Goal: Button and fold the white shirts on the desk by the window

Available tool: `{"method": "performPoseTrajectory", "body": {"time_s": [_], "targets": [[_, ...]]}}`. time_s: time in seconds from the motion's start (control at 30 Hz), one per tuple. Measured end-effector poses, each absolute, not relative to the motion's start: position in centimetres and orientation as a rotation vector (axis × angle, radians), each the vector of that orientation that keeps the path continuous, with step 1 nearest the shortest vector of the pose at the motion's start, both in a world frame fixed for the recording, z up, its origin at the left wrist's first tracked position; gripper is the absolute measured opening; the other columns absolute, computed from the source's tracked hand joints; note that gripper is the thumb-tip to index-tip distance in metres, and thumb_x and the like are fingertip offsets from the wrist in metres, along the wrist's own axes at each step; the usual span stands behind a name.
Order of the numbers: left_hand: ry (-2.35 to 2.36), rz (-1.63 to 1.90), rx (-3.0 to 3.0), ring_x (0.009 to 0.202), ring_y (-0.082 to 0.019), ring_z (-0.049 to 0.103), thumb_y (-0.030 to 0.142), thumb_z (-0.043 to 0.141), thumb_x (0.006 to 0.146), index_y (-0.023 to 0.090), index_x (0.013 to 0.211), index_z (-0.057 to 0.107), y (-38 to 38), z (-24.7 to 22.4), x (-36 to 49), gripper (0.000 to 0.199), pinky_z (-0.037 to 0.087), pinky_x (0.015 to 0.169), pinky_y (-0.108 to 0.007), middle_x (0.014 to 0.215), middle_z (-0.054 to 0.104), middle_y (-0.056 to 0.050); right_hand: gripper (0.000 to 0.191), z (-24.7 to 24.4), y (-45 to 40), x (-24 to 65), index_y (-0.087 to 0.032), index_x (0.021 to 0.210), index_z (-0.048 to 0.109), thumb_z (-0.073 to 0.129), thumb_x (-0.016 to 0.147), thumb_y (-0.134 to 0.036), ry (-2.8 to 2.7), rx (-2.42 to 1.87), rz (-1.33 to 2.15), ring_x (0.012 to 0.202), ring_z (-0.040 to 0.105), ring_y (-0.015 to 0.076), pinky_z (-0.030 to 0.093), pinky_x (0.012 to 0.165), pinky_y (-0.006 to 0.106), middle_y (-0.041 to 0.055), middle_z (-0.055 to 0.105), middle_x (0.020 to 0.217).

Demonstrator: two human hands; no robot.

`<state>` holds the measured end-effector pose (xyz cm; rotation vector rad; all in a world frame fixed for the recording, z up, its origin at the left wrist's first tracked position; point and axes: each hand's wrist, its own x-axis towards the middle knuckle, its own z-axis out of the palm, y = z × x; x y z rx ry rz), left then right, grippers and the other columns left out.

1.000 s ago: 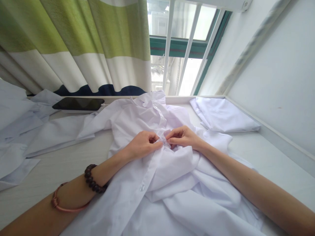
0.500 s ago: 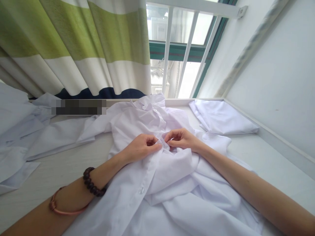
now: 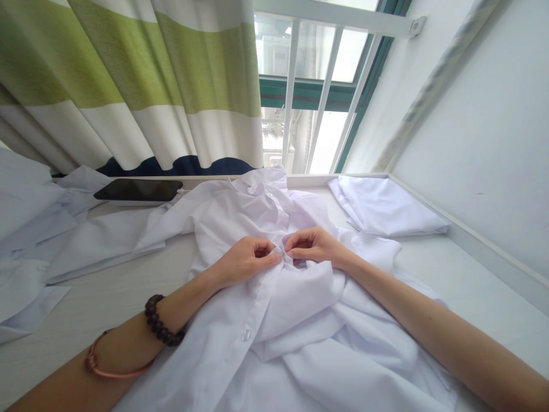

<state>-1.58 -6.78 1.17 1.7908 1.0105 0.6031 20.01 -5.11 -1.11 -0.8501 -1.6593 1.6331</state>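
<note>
A white button-up shirt is spread over the pale surface, its collar at the far end and its lower part bunched toward me. My left hand pinches the left edge of the front placket between thumb and fingers. Close against it, my right hand pinches the same placket from the right. Fingertips of both hands nearly meet there, and the bit of cloth between them is mostly hidden. Nearer to me, a clear button shows on the placket; another button sits below the collar.
A folded white garment lies at the back right by the wall. More white clothing is heaped at the left. A dark phone rests behind a sleeve. Behind stand a green and cream curtain and white railing bars.
My right fingertips have drawn slightly closer to my left ones at the placket. The view has shifted a little; the shirt lies much as before.
</note>
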Motion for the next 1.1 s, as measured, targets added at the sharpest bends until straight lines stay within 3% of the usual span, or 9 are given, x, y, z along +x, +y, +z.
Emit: {"method": "performPoseTrajectory", "body": {"time_s": [0.2, 0.43, 0.57, 0.73, 0.83, 1.1], "targets": [[1.007, 0.587, 1.814, 0.057, -0.009, 0.035, 0.040, 0.061, 0.079, 0.015, 0.061, 0.049, -6.8, 1.2, -1.7, 0.033, 0.026, 0.051, -0.021, 0.059, 0.039, 0.005, 0.029, -0.8, -5.3, 20.0, -0.013, 0.081, 0.069, 0.074, 0.075, -0.041, -1.853, -0.878, 1.505, 0.060, 0.057, 0.0116, 0.045, 0.058, 0.023, 0.0010, 0.062, 0.065], [1.047, 0.630, 1.908, 0.060, -0.010, 0.045, 0.041, 0.060, 0.082, 0.014, 0.071, 0.062, -7.3, 0.9, -1.6, 0.029, 0.035, 0.055, -0.021, 0.063, 0.051, 0.004, 0.029, -0.1, -5.8, 20.0, -0.014, 0.083, 0.067, 0.066, 0.082, -0.043, -2.060, -0.869, 1.300, 0.057, 0.052, 0.0109, 0.042, 0.056, 0.022, -0.0002, 0.059, 0.062], [1.062, 0.857, 2.013, 0.066, -0.011, 0.054, 0.036, 0.064, 0.082, 0.018, 0.088, 0.061, -7.3, 0.1, -1.6, 0.019, 0.046, 0.062, -0.021, 0.081, 0.060, 0.002, 0.031, 0.2, -5.8, 19.9, -0.014, 0.080, 0.063, 0.064, 0.082, -0.045, -2.034, -0.887, 1.344, 0.056, 0.050, 0.0102, 0.039, 0.054, 0.022, -0.0011, 0.057, 0.061], [0.916, 0.980, 2.495, 0.081, -0.011, 0.059, 0.030, 0.054, 0.092, 0.022, 0.099, 0.066, -6.9, -0.4, -2.1, 0.016, 0.049, 0.065, -0.020, 0.112, 0.054, -0.006, 0.032, 0.2, -5.7, 19.7, -0.013, 0.081, 0.064, 0.063, 0.084, -0.045, -2.007, -0.896, 1.410, 0.057, 0.049, 0.0095, 0.038, 0.054, 0.022, -0.0012, 0.056, 0.062], [0.916, 0.976, 2.659, 0.083, -0.011, 0.061, 0.026, 0.052, 0.094, 0.020, 0.091, 0.067, -7.0, -0.2, -2.3, 0.017, 0.049, 0.066, -0.020, 0.109, 0.055, -0.006, 0.032, 0.3, -5.7, 19.7, -0.012, 0.084, 0.065, 0.064, 0.083, -0.044, -1.986, -0.920, 1.470, 0.056, 0.049, 0.0089, 0.037, 0.053, 0.021, -0.0010, 0.057, 0.062], [0.880, 0.920, 2.794, 0.073, -0.010, 0.060, 0.022, 0.041, 0.097, 0.017, 0.093, 0.063, -7.2, -0.1, -2.1, 0.023, 0.048, 0.066, -0.018, 0.097, 0.061, -0.005, 0.037, 0.8, -5.6, 20.1, -0.011, 0.089, 0.067, 0.066, 0.080, -0.047, -1.994, -0.908, 1.561, 0.060, 0.051, 0.0096, 0.038, 0.054, 0.021, -0.0005, 0.058, 0.065]]}}
